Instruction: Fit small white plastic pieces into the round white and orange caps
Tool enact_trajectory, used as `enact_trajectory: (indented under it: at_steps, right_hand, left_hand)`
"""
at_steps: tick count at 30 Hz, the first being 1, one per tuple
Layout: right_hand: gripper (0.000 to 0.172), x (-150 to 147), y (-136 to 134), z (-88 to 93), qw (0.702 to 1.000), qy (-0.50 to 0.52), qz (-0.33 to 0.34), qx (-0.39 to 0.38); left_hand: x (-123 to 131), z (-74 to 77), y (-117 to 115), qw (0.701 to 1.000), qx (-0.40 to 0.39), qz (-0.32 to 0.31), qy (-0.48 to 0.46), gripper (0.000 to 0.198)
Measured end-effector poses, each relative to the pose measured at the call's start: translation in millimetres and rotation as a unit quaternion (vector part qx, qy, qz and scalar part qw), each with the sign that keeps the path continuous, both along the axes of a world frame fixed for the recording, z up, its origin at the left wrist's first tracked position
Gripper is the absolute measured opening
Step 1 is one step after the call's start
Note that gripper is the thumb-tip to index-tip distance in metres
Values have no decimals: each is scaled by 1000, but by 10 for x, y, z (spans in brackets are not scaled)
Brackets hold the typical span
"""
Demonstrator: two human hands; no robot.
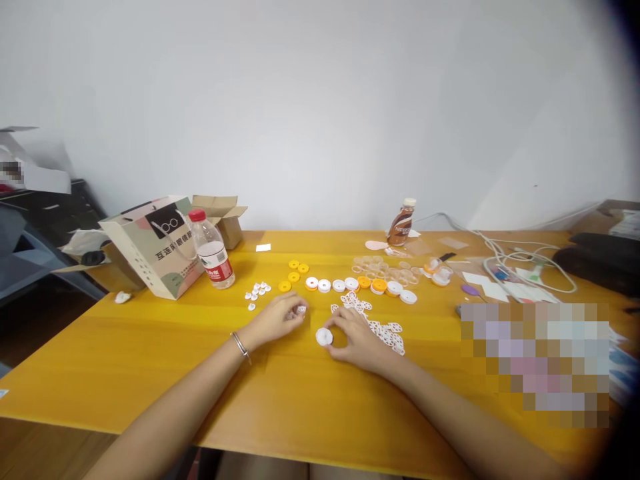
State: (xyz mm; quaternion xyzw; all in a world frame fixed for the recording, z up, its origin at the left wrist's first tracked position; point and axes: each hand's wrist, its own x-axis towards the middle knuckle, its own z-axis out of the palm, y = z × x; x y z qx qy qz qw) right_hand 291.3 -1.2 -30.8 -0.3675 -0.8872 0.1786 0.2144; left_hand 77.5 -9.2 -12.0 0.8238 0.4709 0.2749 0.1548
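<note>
Right grip [357, 337]: you are pinching a round white disc [324, 337]; left grip [277, 321]: a small white piece [301, 310]. Beyond both, white and orange discs [378, 286] are forming a row, some seemingly stacked already; beside the right, perforated white leaf-shaped pieces [388, 332] are lying loose, apparently unused.

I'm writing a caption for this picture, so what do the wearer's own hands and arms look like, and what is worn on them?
The left hand and right hand are both ungloved. A slim, shiny silver-coloured bracelet circles the left wrist; none shows on the right. No sleeves show on either side.
</note>
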Motion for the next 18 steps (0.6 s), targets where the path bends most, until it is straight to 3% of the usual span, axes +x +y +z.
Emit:
enact_trajectory:
  at_steps: [6,10,15,18]
  right_hand:
    - [20,58,46,43,1000,-16,7,0]
    - [20,54,48,47,1000,-16,6,-6]
    - [21,55,63,28,1000,-18,5,-9]
    - [23,65,69,10,1000,-11,7,-11]
  left_hand:
    - [100,-126,13,999,0,-16,33,19]
    - [130,-146,69,999,27,9,16,23]
    - [81,-134,325,993,80,85,6,24]
    - [95,-114,525,992,84,93,28,26]
